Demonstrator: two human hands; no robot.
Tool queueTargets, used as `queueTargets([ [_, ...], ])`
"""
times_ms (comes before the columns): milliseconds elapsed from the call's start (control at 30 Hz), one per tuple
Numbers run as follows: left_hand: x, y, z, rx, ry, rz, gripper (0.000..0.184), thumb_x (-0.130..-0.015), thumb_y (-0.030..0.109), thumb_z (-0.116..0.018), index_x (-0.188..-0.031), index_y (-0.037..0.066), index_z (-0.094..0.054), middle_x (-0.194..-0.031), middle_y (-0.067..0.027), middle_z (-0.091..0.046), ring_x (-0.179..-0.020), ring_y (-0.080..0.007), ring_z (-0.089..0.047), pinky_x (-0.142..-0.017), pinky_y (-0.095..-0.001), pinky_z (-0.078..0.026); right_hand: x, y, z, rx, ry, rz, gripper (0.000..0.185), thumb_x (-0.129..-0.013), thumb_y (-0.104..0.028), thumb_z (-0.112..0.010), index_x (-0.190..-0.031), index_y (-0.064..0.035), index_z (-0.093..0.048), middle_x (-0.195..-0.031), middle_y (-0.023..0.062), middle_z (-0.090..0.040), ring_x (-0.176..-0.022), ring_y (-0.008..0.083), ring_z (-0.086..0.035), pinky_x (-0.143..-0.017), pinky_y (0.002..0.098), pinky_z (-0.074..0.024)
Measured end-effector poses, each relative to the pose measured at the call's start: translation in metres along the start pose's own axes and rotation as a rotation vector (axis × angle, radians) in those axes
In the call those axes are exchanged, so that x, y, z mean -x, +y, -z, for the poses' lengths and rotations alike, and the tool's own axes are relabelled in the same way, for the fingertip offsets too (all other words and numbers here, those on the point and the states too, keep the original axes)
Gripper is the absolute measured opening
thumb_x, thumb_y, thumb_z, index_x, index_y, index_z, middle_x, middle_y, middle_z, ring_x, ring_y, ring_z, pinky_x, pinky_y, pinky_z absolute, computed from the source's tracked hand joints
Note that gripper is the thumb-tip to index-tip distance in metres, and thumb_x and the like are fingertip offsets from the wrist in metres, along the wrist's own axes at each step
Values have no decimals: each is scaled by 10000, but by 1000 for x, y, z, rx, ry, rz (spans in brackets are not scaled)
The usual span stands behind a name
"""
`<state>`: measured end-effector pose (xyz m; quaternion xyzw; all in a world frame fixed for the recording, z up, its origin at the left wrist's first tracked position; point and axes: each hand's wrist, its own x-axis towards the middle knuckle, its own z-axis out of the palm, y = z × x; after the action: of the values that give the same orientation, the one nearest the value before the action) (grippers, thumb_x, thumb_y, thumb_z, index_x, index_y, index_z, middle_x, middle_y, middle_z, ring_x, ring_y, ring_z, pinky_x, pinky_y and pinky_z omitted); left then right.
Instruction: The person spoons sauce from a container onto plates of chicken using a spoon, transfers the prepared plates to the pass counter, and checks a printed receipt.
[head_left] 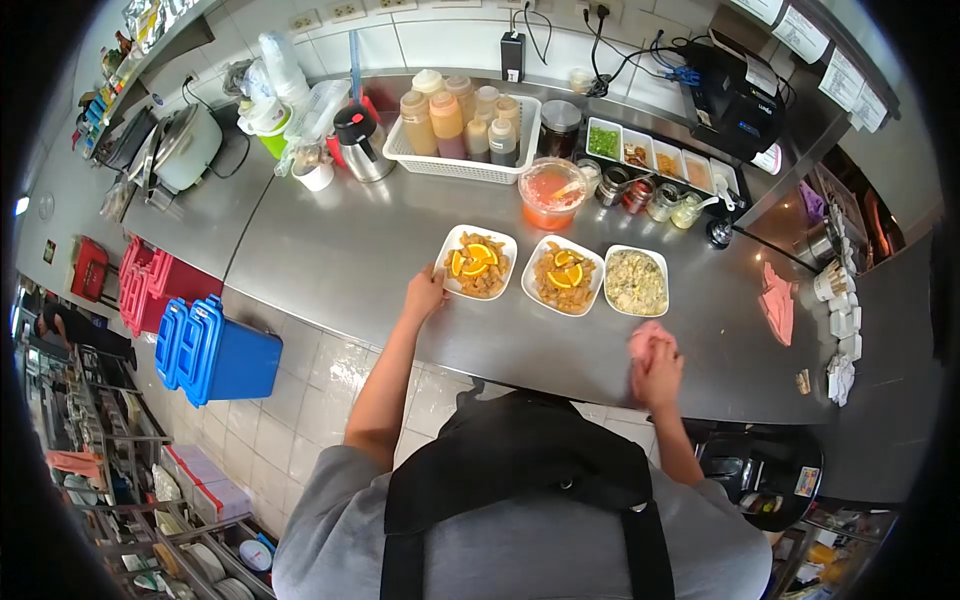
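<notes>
My left hand (427,292) is closed at the left rim of a square white bowl (451,241), which holds golden-brown food topped with orange slices (480,254). To its right stands a second white bowl (533,291) with the same food and orange slices. A third white bowl (664,262) holds pale fried rice (635,281) with green bits. Just in front of that bowl, my right hand (660,376) is closed on a pink cloth (650,340) against the steel counter. Part of the cloth is hidden under the fingers.
Behind the bowls are a tub of orange-red sauce (553,215), small jars (637,195), a basket (455,165) of squeeze bottles and a garnish tray (651,150). Another pink cloth (776,305) lies right. A thermal jug (362,145) and rice cooker (189,145) stand left; blue bins (235,355) are on the floor.
</notes>
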<state>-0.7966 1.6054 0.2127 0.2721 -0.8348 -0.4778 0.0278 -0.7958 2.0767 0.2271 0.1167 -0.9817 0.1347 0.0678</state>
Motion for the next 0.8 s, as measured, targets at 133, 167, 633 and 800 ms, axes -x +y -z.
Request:
queueTargets([
  [133, -3, -19, -12, 63, 50, -55, 285, -921, 176, -401, -989, -50, -561, -547, -112, -592, -449, -187, -584, -457, -329, -469, 27, -55, -33, -118, -131, 293, 422, -745, -150, -599, -1146, -48, -523, -1177, 164, -528, -1038, 367, -494, -906, 445, -389],
  [167, 1, -23, -15, 65, 49, -55, 285, -921, 176, -401, -989, -50, -561, -547, -112, -592, -449, -187, -584, -457, -329, -469, 31, -75, -34, -244, -184, 309, 421, -741, -123, -591, -1151, -54, -523, -1195, 168, -522, -1046, 365, -496, -918, 446, -383],
  [633, 158, 16, 58, 194, 236, -31, 278, -932, 149, -406, -1013, -47, -585, -642, -40, -562, -508, -93, -502, -470, -247, -415, -64, -243, -66, -2113, -996, -486, 397, -969, -322, -446, -1306, -112, -433, -1257, 53, -530, -1143, 154, -517, -968, 365, -422],
  [800, 170, 3, 57, 293, 265, -15, 295, -944, 159, -405, -1062, -52, -574, -624, -93, -575, -501, -127, -542, -482, -287, -441, -57, -246, -118, -1937, -1547, -369, 493, -966, -409, -367, -1251, -31, -504, -1179, 99, -603, -1019, 209, -604, -855, 367, -508],
])
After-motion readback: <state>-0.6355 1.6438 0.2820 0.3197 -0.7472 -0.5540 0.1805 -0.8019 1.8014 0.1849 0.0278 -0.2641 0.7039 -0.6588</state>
